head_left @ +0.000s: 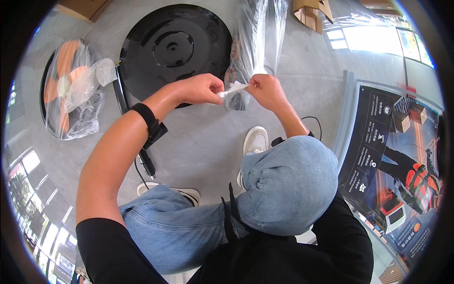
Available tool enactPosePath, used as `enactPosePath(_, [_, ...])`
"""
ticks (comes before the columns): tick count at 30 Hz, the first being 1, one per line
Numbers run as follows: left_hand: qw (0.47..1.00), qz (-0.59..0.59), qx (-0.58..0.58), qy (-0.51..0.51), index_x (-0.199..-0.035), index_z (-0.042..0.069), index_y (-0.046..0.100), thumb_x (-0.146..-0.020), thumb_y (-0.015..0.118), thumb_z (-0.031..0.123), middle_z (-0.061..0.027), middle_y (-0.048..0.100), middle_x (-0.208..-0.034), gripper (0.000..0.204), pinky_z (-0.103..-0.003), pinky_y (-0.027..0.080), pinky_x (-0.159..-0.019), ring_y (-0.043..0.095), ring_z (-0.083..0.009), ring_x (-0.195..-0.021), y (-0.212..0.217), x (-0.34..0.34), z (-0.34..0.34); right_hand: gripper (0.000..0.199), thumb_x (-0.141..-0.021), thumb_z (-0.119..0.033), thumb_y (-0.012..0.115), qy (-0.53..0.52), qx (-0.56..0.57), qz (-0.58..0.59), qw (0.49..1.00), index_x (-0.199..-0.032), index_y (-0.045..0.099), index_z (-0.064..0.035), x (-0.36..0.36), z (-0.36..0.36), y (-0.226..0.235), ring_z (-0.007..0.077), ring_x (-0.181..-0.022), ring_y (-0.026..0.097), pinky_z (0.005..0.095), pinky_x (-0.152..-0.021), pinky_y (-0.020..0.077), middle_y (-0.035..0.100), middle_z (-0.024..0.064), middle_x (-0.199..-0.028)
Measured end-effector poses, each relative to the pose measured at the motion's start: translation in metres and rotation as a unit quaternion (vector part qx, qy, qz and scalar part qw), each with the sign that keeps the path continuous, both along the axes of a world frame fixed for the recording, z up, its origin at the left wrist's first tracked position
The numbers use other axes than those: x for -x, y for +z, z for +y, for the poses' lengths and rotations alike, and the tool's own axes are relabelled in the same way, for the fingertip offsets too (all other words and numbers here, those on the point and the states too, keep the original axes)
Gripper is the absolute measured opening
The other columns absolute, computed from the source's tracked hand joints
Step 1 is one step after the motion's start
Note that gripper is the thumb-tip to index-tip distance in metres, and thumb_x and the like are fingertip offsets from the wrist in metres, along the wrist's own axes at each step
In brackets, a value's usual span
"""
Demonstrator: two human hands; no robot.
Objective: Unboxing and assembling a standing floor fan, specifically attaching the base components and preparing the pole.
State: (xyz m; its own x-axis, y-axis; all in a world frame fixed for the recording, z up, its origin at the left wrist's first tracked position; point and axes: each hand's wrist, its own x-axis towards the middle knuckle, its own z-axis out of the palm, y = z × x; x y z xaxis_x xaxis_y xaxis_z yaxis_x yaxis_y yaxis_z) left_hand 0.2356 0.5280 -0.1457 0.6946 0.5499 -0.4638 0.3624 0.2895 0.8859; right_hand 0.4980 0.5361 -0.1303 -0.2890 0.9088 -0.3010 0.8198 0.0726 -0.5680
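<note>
My left hand point(204, 88) and my right hand point(267, 92) face each other in front of me, both closed. Stretched between their fingertips is a crumpled whitish strip of wrapping point(235, 88), thin and partly see-through; its exact kind does not show. Just beyond it lies a long clear plastic bag point(259, 35), its near end by my right hand. A large glossy black round base point(142, 61) with a raised ring at its centre rests on the floor behind my left hand. A black pole point(121, 92) runs beneath my left forearm.
At the far left lies a fan part with orange blades point(65, 59), covered in clear plastic and bubble wrap point(86, 90). A cardboard box point(85, 8) sits at the upper left, an opened carton point(312, 14) at the upper right. A large printed board point(378, 151) stands on my right.
</note>
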Motion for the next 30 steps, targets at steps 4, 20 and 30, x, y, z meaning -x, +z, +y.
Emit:
enactPosePath(4, [0.997, 0.007, -0.017, 0.074, -0.086, 0.004, 0.067, -0.082, 0.076, 0.017, 0.0040, 0.059, -0.071, 0.017, -0.025, 0.040, -0.061, 0.051, -0.0055, -0.065, 0.002, 0.003, -0.004, 0.021, -0.079, -0.020, 0.076, 0.044, 0.066, 0.012, 0.997, -0.091, 0.074, -0.0025, 0.014, 0.010, 0.038, 0.0234, -0.065, 0.064, 0.0367, -0.063, 0.0497, 0.068, 0.0124, -0.071])
enactPosePath(20, [0.985, -0.049, -0.141, 0.091, -0.084, 0.002, 0.068, -0.078, 0.072, 0.017, -0.0056, 0.066, -0.072, 0.017, -0.034, 0.048, -0.064, 0.059, -0.0115, -0.069, -0.014, -0.017, -0.011, 0.018, -0.088, -0.017, 0.074, 0.054, 0.132, 0.196, 0.970, -0.095, 0.074, -0.0012, 0.019, -0.015, -0.007, 0.0065, -0.070, 0.061, 0.0296, -0.063, 0.0510, 0.071, 0.0071, -0.076])
enactPosePath(30, [0.953, -0.023, -0.292, 0.084, -0.092, 0.002, 0.063, -0.088, 0.066, 0.022, -0.0163, 0.064, -0.093, 0.022, -0.043, 0.049, -0.077, 0.063, -0.0351, -0.089, 0.007, -0.025, -0.004, 0.018, -0.080, -0.017, 0.072, -0.026, 0.063, 0.186, 0.980, -0.086, 0.073, 0.0000, 0.024, -0.011, -0.002, 0.0092, -0.064, 0.058, 0.0312, -0.060, 0.0488, 0.067, 0.0053, -0.068])
